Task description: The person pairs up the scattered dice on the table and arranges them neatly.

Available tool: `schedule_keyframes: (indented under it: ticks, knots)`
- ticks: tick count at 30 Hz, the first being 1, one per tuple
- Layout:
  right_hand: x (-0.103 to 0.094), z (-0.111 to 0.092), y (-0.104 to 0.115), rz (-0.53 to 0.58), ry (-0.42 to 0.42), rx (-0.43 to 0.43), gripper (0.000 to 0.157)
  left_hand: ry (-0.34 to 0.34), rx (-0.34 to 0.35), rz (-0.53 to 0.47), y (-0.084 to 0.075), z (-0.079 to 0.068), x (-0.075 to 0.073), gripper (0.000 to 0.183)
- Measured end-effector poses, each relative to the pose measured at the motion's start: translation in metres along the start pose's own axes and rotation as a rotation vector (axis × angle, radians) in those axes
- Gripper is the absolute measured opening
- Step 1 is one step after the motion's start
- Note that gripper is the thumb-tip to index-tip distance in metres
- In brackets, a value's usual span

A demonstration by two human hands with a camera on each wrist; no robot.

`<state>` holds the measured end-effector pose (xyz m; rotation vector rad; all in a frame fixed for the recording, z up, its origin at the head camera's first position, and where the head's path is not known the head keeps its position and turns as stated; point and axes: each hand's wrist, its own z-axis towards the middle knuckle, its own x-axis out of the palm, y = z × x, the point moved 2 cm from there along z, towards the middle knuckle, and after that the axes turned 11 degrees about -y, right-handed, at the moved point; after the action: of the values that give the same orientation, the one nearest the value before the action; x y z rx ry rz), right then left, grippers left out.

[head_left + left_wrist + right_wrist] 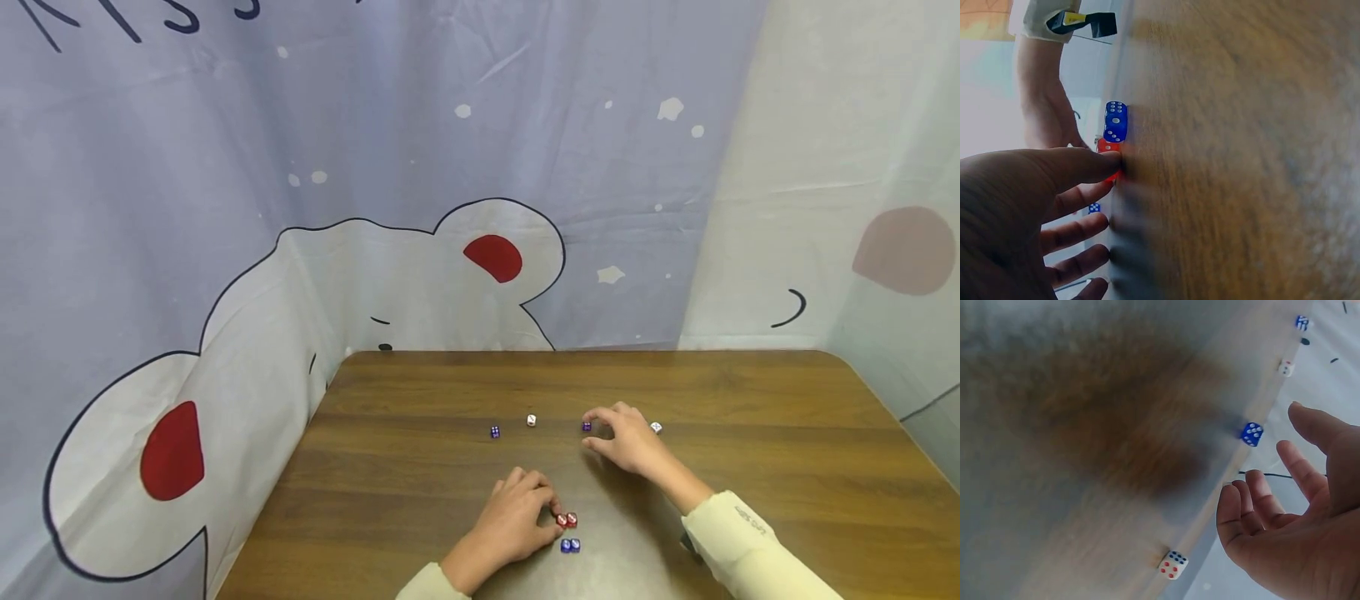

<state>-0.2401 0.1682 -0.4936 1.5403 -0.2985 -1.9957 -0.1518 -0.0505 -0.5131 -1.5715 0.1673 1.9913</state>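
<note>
My left hand pinches a red die between thumb and forefinger, low at the tabletop. Right beside it sits a second red die. Two blue dice stand side by side just nearer to me; in the left wrist view they overlap the red one. Farther back, my right hand hovers over the wood, thumb and fingers apart around a gap. A single blue die lies just beyond those fingertips, with nothing gripped. Behind the right hand's knuckles is a white die.
To the left along the back of the wooden table lie another white die and another blue die. A printed curtain hangs behind the table's far edge and along its left side.
</note>
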Motion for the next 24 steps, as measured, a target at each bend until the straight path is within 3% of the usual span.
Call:
schedule_keyframes:
  ticks: [11, 24]
  knots:
    - [0.011, 0.013, -0.015, -0.031, 0.012, 0.059, 0.039, 0.007, -0.005, -0.006, 0.000, 0.001, 0.002, 0.019]
    - [0.017, 0.021, -0.017, -0.051, 0.034, 0.091, 0.025, 0.016, -0.003, -0.004, 0.001, 0.002, 0.002, 0.021]
